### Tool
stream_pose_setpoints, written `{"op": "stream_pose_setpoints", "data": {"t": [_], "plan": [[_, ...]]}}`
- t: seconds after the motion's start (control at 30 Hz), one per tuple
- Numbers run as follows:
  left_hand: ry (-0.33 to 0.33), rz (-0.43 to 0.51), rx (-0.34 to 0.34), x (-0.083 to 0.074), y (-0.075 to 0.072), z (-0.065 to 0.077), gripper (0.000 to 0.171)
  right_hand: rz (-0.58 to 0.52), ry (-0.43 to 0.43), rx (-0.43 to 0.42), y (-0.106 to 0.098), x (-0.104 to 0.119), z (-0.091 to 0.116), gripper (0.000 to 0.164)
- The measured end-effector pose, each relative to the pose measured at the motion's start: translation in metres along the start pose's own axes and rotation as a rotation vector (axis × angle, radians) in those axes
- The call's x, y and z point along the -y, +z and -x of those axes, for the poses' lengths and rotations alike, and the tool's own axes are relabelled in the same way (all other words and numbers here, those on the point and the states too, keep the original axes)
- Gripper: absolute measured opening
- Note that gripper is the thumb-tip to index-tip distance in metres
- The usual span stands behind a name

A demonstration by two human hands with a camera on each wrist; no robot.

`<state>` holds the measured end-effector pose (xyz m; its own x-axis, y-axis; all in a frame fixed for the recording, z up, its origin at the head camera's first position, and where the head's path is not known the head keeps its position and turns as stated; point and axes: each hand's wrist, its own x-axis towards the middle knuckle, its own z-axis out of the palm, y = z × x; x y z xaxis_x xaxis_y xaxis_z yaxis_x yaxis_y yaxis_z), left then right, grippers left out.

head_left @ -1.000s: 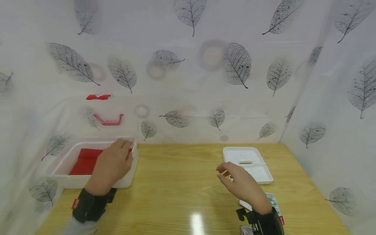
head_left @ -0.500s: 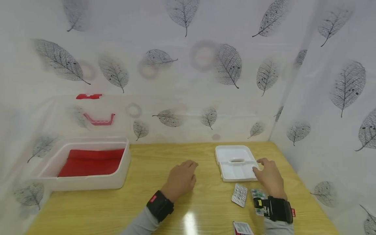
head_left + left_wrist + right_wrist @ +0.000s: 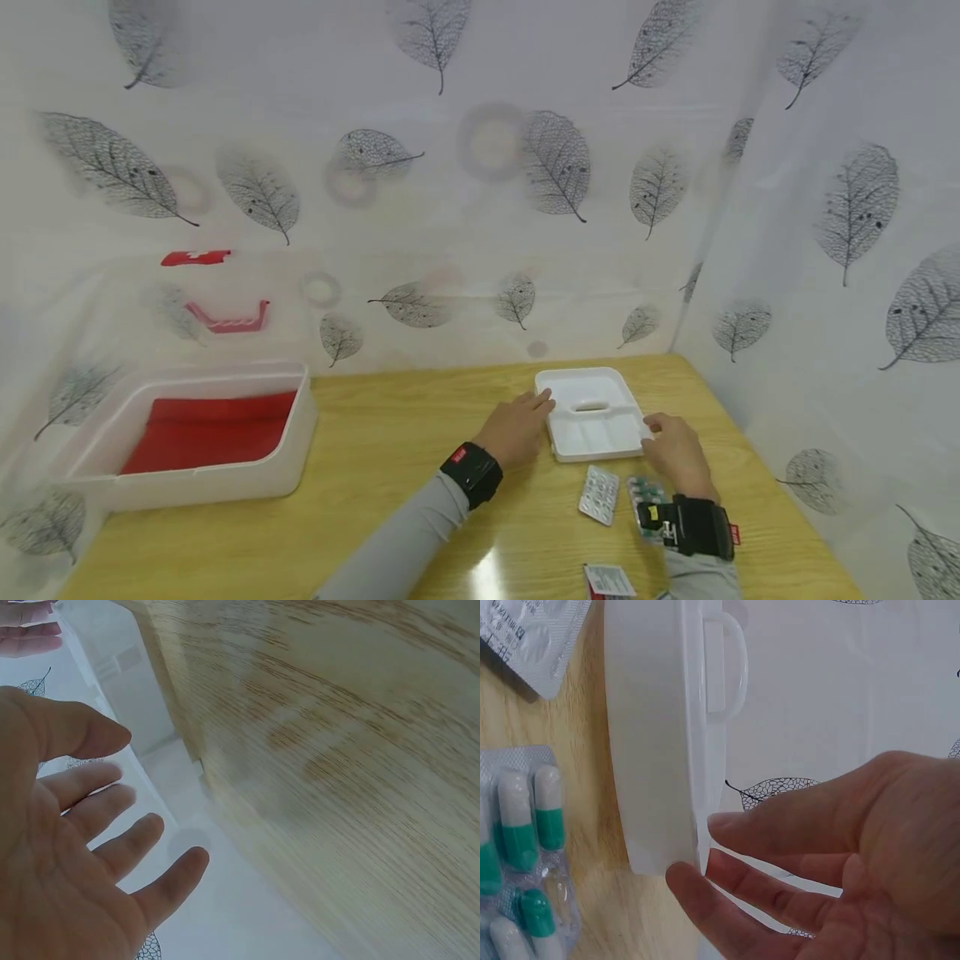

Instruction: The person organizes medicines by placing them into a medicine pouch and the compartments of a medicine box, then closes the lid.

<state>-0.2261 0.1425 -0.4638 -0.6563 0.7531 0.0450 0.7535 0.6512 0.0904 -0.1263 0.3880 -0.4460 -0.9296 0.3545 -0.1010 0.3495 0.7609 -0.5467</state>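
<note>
The white tray (image 3: 592, 429) lies flat on the desk (image 3: 375, 467), beside the far edge and near the far right corner. It has a slot around its middle, a wide compartment on the far side and smaller ones on the near side.

The left hand (image 3: 517, 429) is at the tray's left side, its grip spread: the fingers stand apart, and their tips are close to the rim. Whether they touch it I cannot tell. The right hand (image 3: 678, 454) is on the opposite side, between the tray and the desk's right edge. Its thumb and fingers are bent about the tray's near right corner; I cannot tell whether this grip pinches the rim.

Just in front of the tray, toward the desk's near edge, lies a foil blister pack (image 3: 599, 495). To its right a pack of green-and-white capsules (image 3: 645, 492) lies partly hidden by the right wristband (image 3: 701, 527). Nearer still to the near edge is a red and white packet (image 3: 611, 583), cut off by the view.

Well apart, by the desk's far left corner, stands a white box (image 3: 202, 492) with a red piece (image 3: 213, 429) inside. Above it show a red handle (image 3: 232, 323) and a red label (image 3: 195, 258) with a white cross. A leaf-printed sheet (image 3: 450, 233) rises behind the far edge.
</note>
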Motion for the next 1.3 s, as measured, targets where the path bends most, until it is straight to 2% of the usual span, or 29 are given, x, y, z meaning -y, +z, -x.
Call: {"op": "stream_pose_setpoints", "data": {"t": [0.17,0.33,0.5,0.7,0.77,0.9,1.0,1.1,1.2,1.27,1.3], "plan": [[0.005,-0.021,0.012,0.002,0.002,0.003,0.041,-0.013,-0.008,0.024,0.002,0.005,0.000,0.045],[0.026,-0.048,-0.019,0.011,0.004,0.024,0.037,-0.010,-0.056,0.070,0.008,0.020,0.000,0.045],[0.017,-0.101,0.004,0.024,-0.004,0.059,0.035,0.005,-0.190,0.108,0.020,0.041,0.006,0.042],[0.063,-0.163,0.022,0.030,-0.023,0.103,0.029,-0.036,-0.351,0.179,0.033,0.064,0.015,0.043],[0.076,-0.123,0.047,0.030,-0.030,0.120,0.029,-0.050,-0.393,0.208,0.040,0.071,0.018,0.042],[0.029,0.073,0.175,0.032,-0.045,0.149,0.030,-0.058,-0.482,0.260,0.056,0.086,0.022,0.038],[-0.025,0.190,0.287,0.033,-0.054,0.165,0.028,-0.055,-0.540,0.315,0.066,0.098,0.027,0.037],[-0.019,0.265,0.370,0.033,-0.061,0.178,0.026,-0.039,-0.595,0.387,0.073,0.109,0.035,0.037],[-0.034,0.358,0.395,0.037,-0.070,0.188,0.020,-0.024,-0.650,0.458,0.076,0.119,0.044,0.039],[-0.102,0.397,0.361,0.047,-0.077,0.193,0.012,-0.028,-0.666,0.494,0.077,0.125,0.050,0.041],[-0.161,0.404,0.325,0.053,-0.080,0.195,0.008,-0.027,-0.669,0.505,0.079,0.128,0.053,0.041]]}}
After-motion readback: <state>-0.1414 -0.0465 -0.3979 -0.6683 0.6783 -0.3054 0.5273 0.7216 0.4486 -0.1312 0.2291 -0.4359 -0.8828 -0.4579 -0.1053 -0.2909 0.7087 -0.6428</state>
